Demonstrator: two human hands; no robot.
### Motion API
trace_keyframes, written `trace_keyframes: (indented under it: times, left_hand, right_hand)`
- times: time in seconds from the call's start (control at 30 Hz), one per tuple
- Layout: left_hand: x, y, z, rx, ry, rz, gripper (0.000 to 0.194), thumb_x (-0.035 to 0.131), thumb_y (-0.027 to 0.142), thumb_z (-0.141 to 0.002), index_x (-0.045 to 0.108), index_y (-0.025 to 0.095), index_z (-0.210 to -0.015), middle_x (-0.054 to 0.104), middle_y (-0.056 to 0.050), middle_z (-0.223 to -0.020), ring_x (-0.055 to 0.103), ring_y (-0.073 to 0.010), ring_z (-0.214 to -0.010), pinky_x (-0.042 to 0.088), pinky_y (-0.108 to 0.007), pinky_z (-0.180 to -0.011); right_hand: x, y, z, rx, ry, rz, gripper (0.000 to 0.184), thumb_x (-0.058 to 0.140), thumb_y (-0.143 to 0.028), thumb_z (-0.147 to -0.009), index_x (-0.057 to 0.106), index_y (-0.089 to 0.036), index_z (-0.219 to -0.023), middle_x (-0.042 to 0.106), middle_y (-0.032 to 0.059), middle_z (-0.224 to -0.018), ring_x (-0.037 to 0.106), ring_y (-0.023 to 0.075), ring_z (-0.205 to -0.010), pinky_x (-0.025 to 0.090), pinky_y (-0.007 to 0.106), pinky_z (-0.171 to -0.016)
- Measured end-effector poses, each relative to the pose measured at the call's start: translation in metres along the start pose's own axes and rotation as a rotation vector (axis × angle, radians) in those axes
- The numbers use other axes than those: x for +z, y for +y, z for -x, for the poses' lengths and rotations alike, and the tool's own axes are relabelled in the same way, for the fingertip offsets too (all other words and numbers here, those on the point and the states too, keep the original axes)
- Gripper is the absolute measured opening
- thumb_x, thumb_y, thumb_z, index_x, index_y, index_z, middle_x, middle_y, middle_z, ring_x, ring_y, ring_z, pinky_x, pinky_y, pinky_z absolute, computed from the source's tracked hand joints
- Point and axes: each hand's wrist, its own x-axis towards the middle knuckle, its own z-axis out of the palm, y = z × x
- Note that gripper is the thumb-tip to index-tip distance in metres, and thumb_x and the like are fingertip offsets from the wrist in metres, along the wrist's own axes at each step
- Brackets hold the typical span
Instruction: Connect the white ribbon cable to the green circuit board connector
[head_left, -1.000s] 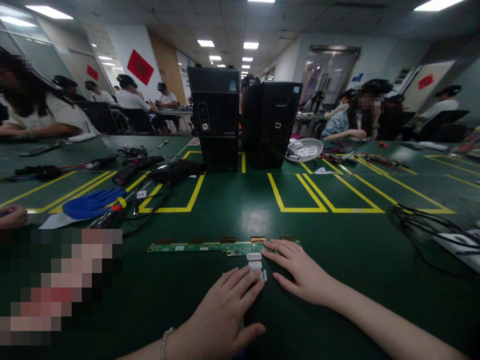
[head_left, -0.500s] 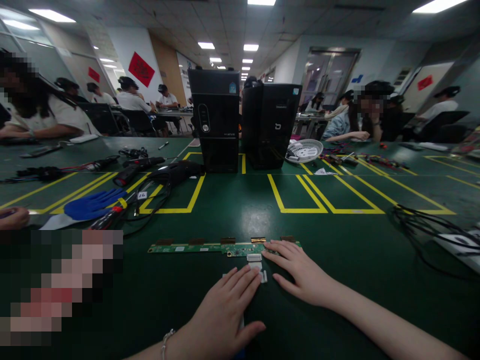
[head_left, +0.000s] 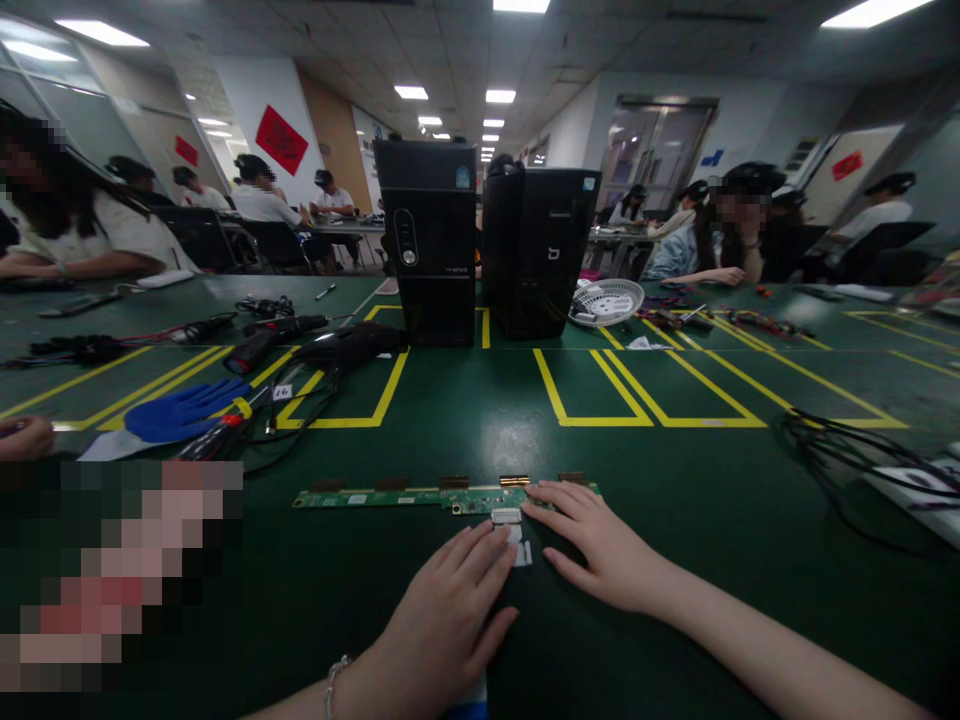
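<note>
A long narrow green circuit board [head_left: 405,495] lies flat on the green table in front of me. A white flat ribbon cable [head_left: 511,530] runs from its near edge toward me. My left hand [head_left: 442,615] lies flat on that cable, fingers stretched out and together. My right hand [head_left: 600,545] rests open beside it, fingertips touching the right end of the board. Neither hand grips anything.
Two black computer towers [head_left: 439,240] stand at the table's middle. Left of the board lie a blue glove [head_left: 180,408], screwdrivers and black cables [head_left: 300,385]. A white fan grille [head_left: 607,300] sits behind; cables [head_left: 847,450] lie right. Other people sit around the tables.
My left hand has slid slightly forward along the ribbon cable toward the board. The right hand and the board have stayed put.
</note>
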Motion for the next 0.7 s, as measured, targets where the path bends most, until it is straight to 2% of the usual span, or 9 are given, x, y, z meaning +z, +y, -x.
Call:
trace_keyframes:
  times: [0.1,0.2,0.3,0.43,0.57,0.7]
  left_hand:
    - [-0.006,0.006,-0.004,-0.055,0.051,0.031,0.039,0.05,0.02,-0.088,0.051,0.02,-0.127,0.051,-0.008,-0.135,0.048,-0.0238,-0.123,0.045,-0.041,-0.1]
    - [-0.01,0.008,-0.01,-0.138,0.063,0.068,0.031,0.052,0.018,-0.086,0.056,0.021,-0.117,0.055,-0.008,-0.127,0.055,-0.0226,-0.113,0.051,-0.039,-0.091]
    - [-0.008,0.007,-0.015,-0.194,0.041,0.08,0.032,0.059,0.017,-0.082,0.058,0.021,-0.114,0.057,-0.007,-0.123,0.057,-0.0222,-0.107,0.053,-0.038,-0.087]
    - [-0.004,0.008,-0.017,-0.166,0.025,0.084,0.038,0.06,0.013,-0.081,0.057,0.02,-0.119,0.06,-0.006,-0.122,0.054,-0.0215,-0.113,0.05,-0.036,-0.094]
    - [-0.005,0.013,-0.014,-0.133,0.001,0.062,0.037,0.053,0.021,-0.088,0.055,0.015,-0.124,0.06,-0.01,-0.124,0.053,-0.0231,-0.116,0.048,-0.038,-0.097]
    - [-0.003,0.014,-0.01,-0.131,-0.035,0.031,0.044,0.05,0.033,-0.09,0.05,0.013,-0.13,0.056,-0.014,-0.131,0.052,-0.0273,-0.12,0.046,-0.042,-0.099]
  right_hand:
    - [0.001,0.0,-0.001,-0.003,0.003,0.011,0.048,0.048,-0.034,-0.094,0.038,-0.026,-0.14,0.032,0.004,-0.144,0.026,0.0242,-0.132,0.026,0.047,-0.11]
    - [0.0,-0.001,-0.002,0.004,-0.004,0.017,0.048,0.047,-0.034,-0.094,0.038,-0.026,-0.14,0.032,0.0034,-0.144,0.025,0.0243,-0.132,0.026,0.048,-0.109]
    - [-0.002,-0.002,-0.002,0.008,-0.003,0.005,0.047,0.047,-0.034,-0.094,0.038,-0.027,-0.14,0.032,0.0033,-0.144,0.026,0.0247,-0.132,0.027,0.049,-0.109]
    - [-0.002,-0.002,-0.001,0.012,-0.006,-0.002,0.047,0.047,-0.034,-0.095,0.039,-0.026,-0.14,0.032,0.0039,-0.144,0.026,0.0251,-0.132,0.026,0.049,-0.109]
    - [-0.002,-0.002,0.0,0.012,-0.004,-0.007,0.047,0.048,-0.035,-0.094,0.038,-0.027,-0.14,0.032,0.0032,-0.144,0.025,0.0247,-0.132,0.026,0.048,-0.11]
    - [-0.001,-0.002,0.0,0.002,0.003,-0.011,0.048,0.048,-0.034,-0.094,0.038,-0.027,-0.14,0.032,0.0036,-0.144,0.025,0.0251,-0.133,0.025,0.048,-0.11]
